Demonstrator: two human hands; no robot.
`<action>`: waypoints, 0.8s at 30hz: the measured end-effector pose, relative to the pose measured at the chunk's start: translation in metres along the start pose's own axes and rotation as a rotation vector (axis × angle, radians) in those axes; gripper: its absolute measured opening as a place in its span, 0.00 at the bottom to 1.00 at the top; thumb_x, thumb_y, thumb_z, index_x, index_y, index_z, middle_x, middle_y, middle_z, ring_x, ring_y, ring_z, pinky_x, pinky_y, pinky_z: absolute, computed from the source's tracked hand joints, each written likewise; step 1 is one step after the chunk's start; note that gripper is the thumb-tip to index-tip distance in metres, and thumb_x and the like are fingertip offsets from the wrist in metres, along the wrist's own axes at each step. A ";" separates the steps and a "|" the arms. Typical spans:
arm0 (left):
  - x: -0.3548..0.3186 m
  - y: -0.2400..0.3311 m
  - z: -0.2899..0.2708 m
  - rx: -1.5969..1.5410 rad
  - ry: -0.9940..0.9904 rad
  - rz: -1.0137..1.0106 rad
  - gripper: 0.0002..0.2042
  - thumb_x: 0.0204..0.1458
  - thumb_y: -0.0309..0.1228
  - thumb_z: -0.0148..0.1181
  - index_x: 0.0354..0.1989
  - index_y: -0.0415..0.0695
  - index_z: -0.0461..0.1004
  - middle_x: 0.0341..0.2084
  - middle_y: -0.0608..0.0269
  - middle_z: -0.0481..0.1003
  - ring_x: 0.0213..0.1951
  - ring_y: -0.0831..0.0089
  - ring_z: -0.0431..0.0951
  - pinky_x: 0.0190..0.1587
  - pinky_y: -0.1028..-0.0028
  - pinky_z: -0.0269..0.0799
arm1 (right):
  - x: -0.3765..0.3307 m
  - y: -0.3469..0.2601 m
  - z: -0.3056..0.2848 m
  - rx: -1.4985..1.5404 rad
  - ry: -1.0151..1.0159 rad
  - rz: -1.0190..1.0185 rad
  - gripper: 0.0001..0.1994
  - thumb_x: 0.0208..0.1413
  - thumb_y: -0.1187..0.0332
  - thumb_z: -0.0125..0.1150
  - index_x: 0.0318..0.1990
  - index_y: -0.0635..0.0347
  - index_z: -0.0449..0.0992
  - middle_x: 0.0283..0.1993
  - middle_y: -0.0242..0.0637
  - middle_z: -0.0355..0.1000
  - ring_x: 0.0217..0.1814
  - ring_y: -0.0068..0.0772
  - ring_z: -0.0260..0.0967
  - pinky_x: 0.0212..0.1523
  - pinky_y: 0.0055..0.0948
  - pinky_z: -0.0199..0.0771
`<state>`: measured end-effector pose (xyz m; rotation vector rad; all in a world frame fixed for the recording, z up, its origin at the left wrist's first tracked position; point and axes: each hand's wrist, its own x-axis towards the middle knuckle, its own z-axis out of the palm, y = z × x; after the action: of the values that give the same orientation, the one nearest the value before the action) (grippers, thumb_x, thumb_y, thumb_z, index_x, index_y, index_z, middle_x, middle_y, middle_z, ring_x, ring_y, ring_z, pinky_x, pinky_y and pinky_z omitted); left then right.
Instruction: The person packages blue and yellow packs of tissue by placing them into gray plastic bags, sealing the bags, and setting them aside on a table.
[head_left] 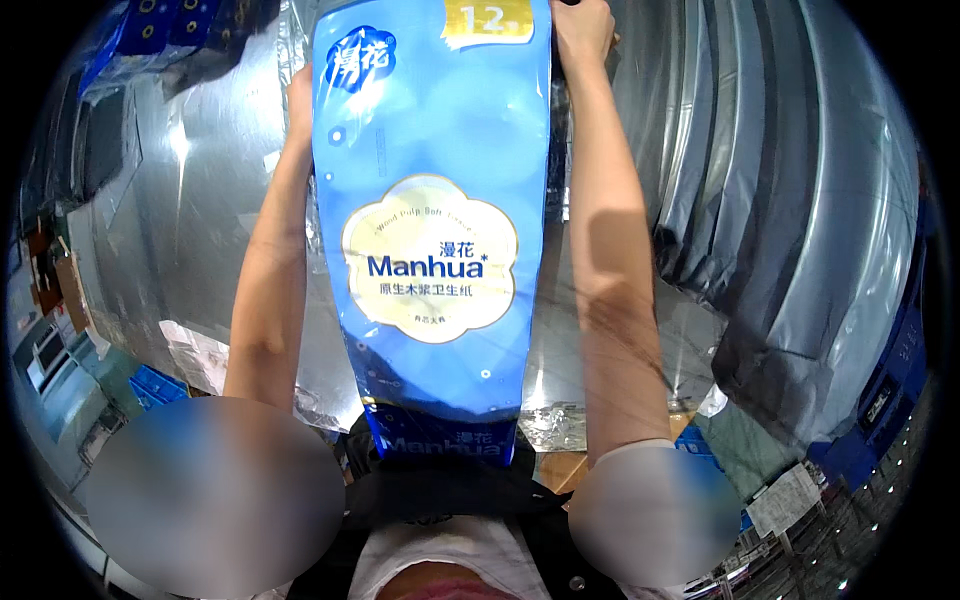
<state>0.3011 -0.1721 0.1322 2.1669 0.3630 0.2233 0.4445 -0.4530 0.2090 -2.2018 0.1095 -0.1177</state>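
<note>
A long light-blue plastic pack of toilet paper (435, 140) stretches up the middle of the view, close in front of my chest. It has a cream flower-shaped label and a dark blue lower end. My right hand (585, 38) grips its upper right edge, with the fingers curled in at the side. At its upper left edge is my left hand (300, 95), mostly hidden by the pack, its fingers out of sight. Both arms reach forward along the pack's two sides, which seems held between the hands.
Under the pack lies a shiny metal work surface (190, 240). Grey plastic sheeting (770, 200) hangs in folds on the right. Dark blue packs (150, 35) sit at the far left. A blue crate (155, 385) shows below the surface's left edge.
</note>
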 end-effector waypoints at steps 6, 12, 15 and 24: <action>-0.011 0.009 0.005 -0.093 0.042 -0.029 0.11 0.43 0.30 0.53 0.31 0.34 0.72 0.24 0.54 0.76 0.28 0.76 0.73 0.31 0.72 0.68 | -0.028 0.048 0.012 -0.246 0.408 -0.602 0.09 0.43 0.61 0.56 0.26 0.55 0.75 0.24 0.35 0.71 0.34 0.33 0.66 0.39 0.31 0.54; -0.056 0.026 -0.007 -0.112 0.107 -0.050 0.11 0.43 0.29 0.53 0.31 0.34 0.72 0.23 0.54 0.76 0.28 0.76 0.73 0.31 0.72 0.67 | -0.071 0.058 0.004 -0.087 0.277 -0.705 0.04 0.42 0.70 0.53 0.24 0.56 0.74 0.24 0.35 0.70 0.33 0.34 0.63 0.37 0.34 0.53; -0.067 0.038 -0.025 0.070 0.054 -0.111 0.10 0.43 0.28 0.52 0.31 0.36 0.73 0.20 0.49 0.74 0.25 0.70 0.74 0.29 0.70 0.67 | -0.083 0.033 -0.006 -0.844 -0.198 -0.463 0.06 0.41 0.68 0.50 0.22 0.55 0.75 0.24 0.41 0.72 0.30 0.40 0.69 0.37 0.41 0.59; -0.338 0.033 -0.068 0.150 -0.381 -0.204 0.10 0.40 0.26 0.51 0.33 0.37 0.73 0.27 0.46 0.73 0.32 0.50 0.74 0.34 0.63 0.69 | -0.310 0.076 -0.140 -0.857 -0.771 -0.410 0.05 0.38 0.70 0.54 0.23 0.58 0.75 0.26 0.41 0.73 0.33 0.45 0.70 0.41 0.39 0.63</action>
<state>-0.0302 -0.2531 0.1899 2.2395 0.3859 -0.3371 0.1166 -0.5715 0.2160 -2.9089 -0.8670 0.6670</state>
